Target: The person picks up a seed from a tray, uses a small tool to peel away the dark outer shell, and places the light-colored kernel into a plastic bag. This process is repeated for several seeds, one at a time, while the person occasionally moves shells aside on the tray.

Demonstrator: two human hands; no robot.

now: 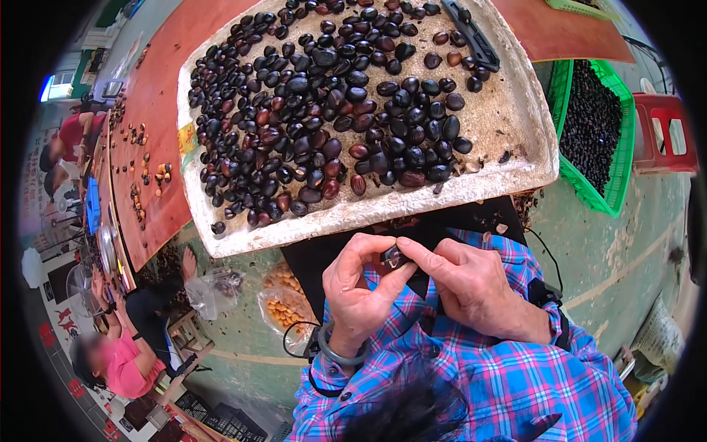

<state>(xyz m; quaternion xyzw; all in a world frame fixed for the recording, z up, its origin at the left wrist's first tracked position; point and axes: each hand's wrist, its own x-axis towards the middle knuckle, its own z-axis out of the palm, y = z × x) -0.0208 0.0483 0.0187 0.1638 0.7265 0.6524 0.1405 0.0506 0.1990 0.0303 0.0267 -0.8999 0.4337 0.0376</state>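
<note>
My left hand [357, 291] grips a dark-shelled nut [393, 256] between thumb and forefinger, in front of the tray's near edge. A paler patch shows on the nut, like an opening in its shell. From the other side, my right hand [475, 287] presses its thumb and fingertips against the same nut; its lower fingers are curled. Just beyond both hands is a white foam tray [368, 227], its rim worn and stained. Many glossy black and brown nuts [309, 110] lie in it, thickest at the left. A dark-handled tool [475, 40] rests at its upper right.
Right of the tray stands a green basket [626, 147] full of dark nuts, beside a red stool [666, 132]. Plastic bags, one holding orange-yellow kernels [283, 309], are on the floor. Scattered pieces dot the red tabletop [158, 81]. A co-worker in pink [129, 365] sits at left.
</note>
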